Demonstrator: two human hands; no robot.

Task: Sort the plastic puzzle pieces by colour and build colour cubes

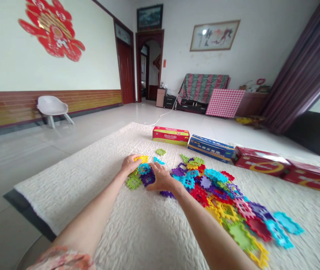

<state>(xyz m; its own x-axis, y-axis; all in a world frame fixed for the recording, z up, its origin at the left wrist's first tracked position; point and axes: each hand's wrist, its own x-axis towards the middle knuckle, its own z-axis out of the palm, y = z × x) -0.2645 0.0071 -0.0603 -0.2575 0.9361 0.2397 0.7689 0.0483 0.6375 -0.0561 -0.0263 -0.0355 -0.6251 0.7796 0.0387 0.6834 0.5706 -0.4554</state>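
Observation:
My left hand (130, 164) is closed on the edge of a yellow interlocking plastic piece (143, 159) with notched edges. Just below it are a light-blue piece (144, 169) and a green piece (133, 182) with square holes. My right hand (161, 177) reaches in from the right, thumb and fingers spread beside a purple piece (148, 179); whether it touches that piece I cannot tell. A loose green piece (160, 152) and a small blue piece (159, 161) lie beyond the hands.
A heap of mixed notched pieces (222, 195) spreads right across the cream quilted cover (89, 180). Behind it stand a red-and-yellow box (171, 135), a blue box (211, 147) and dark red boxes (261, 161). A white chair (52, 106) stands by the left wall.

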